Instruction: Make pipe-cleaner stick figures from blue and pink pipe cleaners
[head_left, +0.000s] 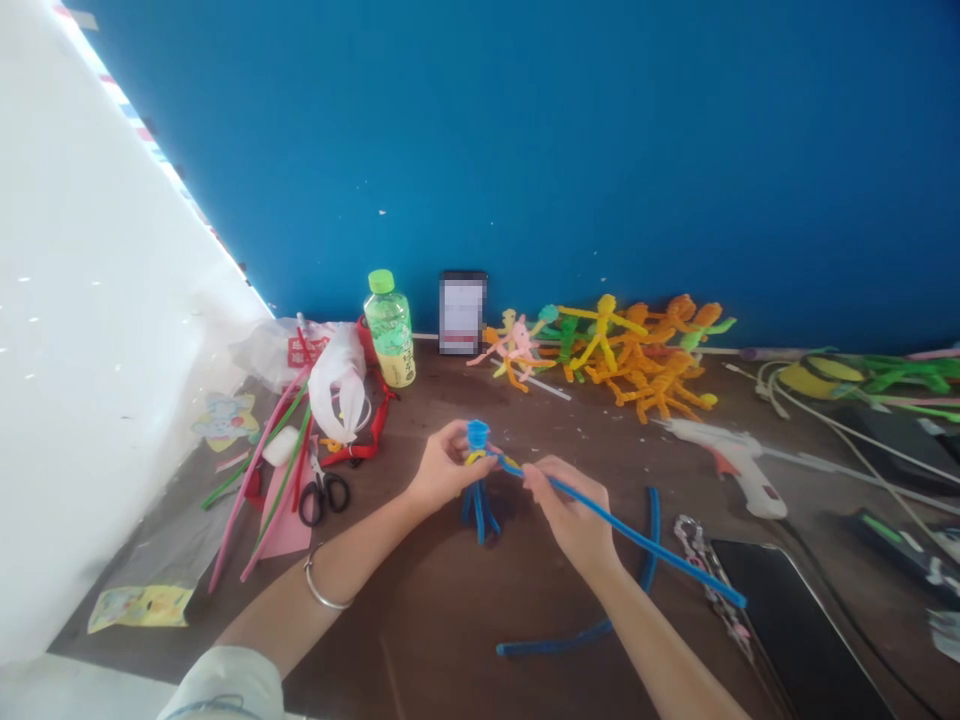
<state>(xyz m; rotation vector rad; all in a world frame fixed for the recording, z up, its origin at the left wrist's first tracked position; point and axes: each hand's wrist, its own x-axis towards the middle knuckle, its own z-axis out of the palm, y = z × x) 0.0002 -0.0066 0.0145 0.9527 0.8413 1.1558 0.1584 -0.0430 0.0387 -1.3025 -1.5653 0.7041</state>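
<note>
While the blue figure (477, 434) stands upright above the table (420, 600), pinched in the left hand (444, 468), the right hand (576, 518) pinches the blue stem (660, 550) just right of it, long axis slanting down-right past that hand.

A green-capped bottle (392, 335) stands before the blue wall (525, 140), with a white plastic bag (335, 385) to its left and an upright screen (463, 310) to its right. Black-handled scissors (321, 480) lie near the bag. Farther right, a white glue gun (744, 455) lies beyond a dark-screened phone (795, 620).
</note>
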